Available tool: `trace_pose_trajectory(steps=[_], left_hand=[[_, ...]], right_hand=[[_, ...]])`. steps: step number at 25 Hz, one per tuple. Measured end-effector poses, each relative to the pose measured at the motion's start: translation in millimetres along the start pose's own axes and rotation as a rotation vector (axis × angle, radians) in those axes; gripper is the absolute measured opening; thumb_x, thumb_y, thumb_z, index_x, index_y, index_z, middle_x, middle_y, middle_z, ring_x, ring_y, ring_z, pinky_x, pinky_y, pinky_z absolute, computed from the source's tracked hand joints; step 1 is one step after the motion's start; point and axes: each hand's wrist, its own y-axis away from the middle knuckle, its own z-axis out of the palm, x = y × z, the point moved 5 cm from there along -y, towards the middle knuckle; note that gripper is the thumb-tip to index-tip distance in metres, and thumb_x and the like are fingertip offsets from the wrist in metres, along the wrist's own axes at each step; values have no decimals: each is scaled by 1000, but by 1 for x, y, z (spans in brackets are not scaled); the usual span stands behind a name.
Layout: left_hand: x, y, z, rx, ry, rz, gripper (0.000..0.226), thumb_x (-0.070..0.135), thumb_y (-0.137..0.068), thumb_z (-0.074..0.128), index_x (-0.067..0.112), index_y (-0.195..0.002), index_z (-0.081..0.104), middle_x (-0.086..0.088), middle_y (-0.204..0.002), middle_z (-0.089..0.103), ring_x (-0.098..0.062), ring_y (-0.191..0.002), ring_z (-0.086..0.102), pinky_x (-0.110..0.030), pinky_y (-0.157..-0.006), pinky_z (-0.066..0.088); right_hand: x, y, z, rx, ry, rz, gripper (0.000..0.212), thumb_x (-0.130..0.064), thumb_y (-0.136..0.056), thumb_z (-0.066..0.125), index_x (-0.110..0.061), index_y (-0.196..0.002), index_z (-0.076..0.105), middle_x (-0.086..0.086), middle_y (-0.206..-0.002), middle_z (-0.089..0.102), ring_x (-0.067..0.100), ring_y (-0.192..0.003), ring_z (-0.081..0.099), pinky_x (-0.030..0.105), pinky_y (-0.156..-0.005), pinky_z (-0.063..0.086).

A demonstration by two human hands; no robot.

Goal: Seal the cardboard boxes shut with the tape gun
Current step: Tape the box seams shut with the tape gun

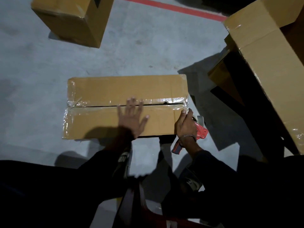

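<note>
**Fingers flat on the box, tape gun at the corner**

Fingers [134,104] of the left hand [131,119] spread wide apart, pressing flat on top of the cardboard box [115,89], tips right on the middle gap. Fingers of the right hand [185,124] curled tight round the red tape gun [201,130], thumb tip touching the box's right end, just beside the gap.

Job looks only just begun on this box. Shiny old tape [158,102] beside the left fingertips, cut along the gap. Dark gap open under them, no new strip across it yet. Left to do: pull tape along the whole gap.

Two more boxes well apart from both hands, one far left [69,22], one far right [263,51].

No writing clear enough to read on box or gun.
</note>
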Motion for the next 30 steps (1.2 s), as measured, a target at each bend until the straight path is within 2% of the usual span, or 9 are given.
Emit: trace_pose_trajectory(steps=[2,4,10,13,16,18,23,27,30], left_hand=[[18,-2,-5,-45,-16,133,76,71,-102,3,30,-166,-9,-6,-173,-15,-28,-161,-11,-70,-121,-7],[-10,4,-4,-37,-16,64,76,69,-103,4,29,-167,-5,-7,-174,-10,-28,-161,-5,-67,-124,-1],[-197,57,-7,66,195,-714,85,65,-104,10,7,-166,1,-19,-173,1,-36,-160,3,-67,-124,5],[-213,67,-24,146,375,-753,82,61,-106,26,5,-164,10,-26,-165,26,-47,-143,39,-63,-111,37],[-211,42,-45,184,411,-767,69,63,-105,25,8,-145,38,-25,-140,54,-49,-118,58,-59,-96,45],[-226,3,-56,164,460,-829,66,64,-104,24,8,-133,45,-26,-133,59,-50,-117,59,-57,-99,43],[-275,-80,-53,-15,834,-891,82,67,-104,22,3,-142,56,-28,-146,54,-45,-135,51,-49,-116,38],[-262,-28,-48,-54,975,-930,104,91,-88,28,6,-139,62,-23,-142,60,-40,-127,59,-49,-111,45],[-247,29,-46,-103,850,-983,114,98,-82,21,5,-130,67,-28,-137,61,-45,-122,60,-53,-107,45]], right_hand=[[1,-1,-1,-18,-4,-7,58,-64,-102,12,-25,-141,31,15,-107,69,40,-95,67,50,-85,52],[-1,0,-1,-40,7,-13,60,-67,-99,10,-28,-141,29,16,-106,70,42,-94,67,54,-88,52],[-1,1,1,-11,37,-11,59,-66,-100,11,-29,-143,29,14,-104,71,42,-92,68,56,-87,53],[1,-1,1,1,42,-22,56,-62,-103,13,-27,-144,30,10,-96,68,39,-89,67,48,-80,52],[0,-1,0,1,28,-46,51,-56,-106,17,-25,-145,31,5,-90,63,35,-82,65,40,-71,45],[-2,-2,2,19,26,-63,51,-54,-107,20,-27,-149,28,5,-93,66,31,-80,64,40,-71,47],[-4,-3,-1,33,48,-45,46,-48,-109,24,-26,-149,30,0,-86,57,24,-71,49,36,-69,38],[-4,-4,2,12,52,-27,41,-51,-108,23,-24,-136,35,2,-85,58,29,-72,54,38,-68,40],[1,-7,3,-26,53,-1,40,-57,-105,19,-24,-122,36,5,-82,63,33,-76,63,42,-69,47]])
